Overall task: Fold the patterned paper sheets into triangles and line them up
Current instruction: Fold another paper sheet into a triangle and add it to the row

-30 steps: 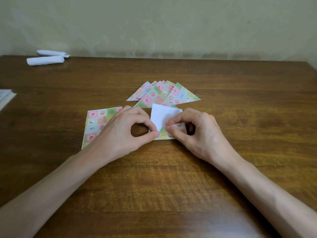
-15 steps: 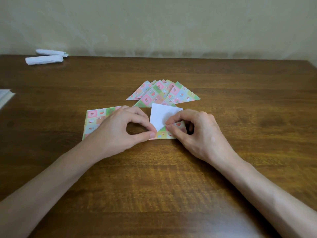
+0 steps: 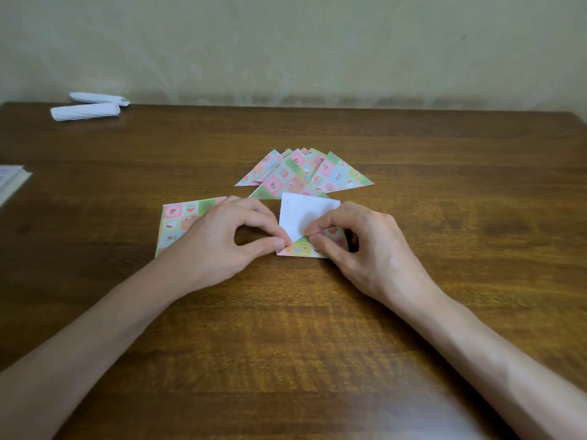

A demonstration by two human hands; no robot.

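The left hand [image 3: 222, 246] has its fingers [image 3: 265, 221] curled. Its thumb and first finger come together on the left corner of the half-folded sheet [image 3: 303, 214], so they pinch it with almost no gap. The right hand [image 3: 368, 252] does the same from the other side. Its fingers [image 3: 332, 221] are bent, and thumb and first finger meet on the paper just beside the left hand's pinch.

The half-folded sheet lies on the table [image 3: 286, 328] between the two hands, near the middle. Its white back side is turned up on the far part (if this flap lies fully flat, I cannot tell), and a patterned strip shows along the near edge. Just behind it the folded triangles [image 3: 301, 173] lie fanned and overlapping. Partly under the left hand rests an unfolded patterned sheet [image 3: 179, 219], flat on the table. At the far left corner are two white rolls [image 3: 85, 111].
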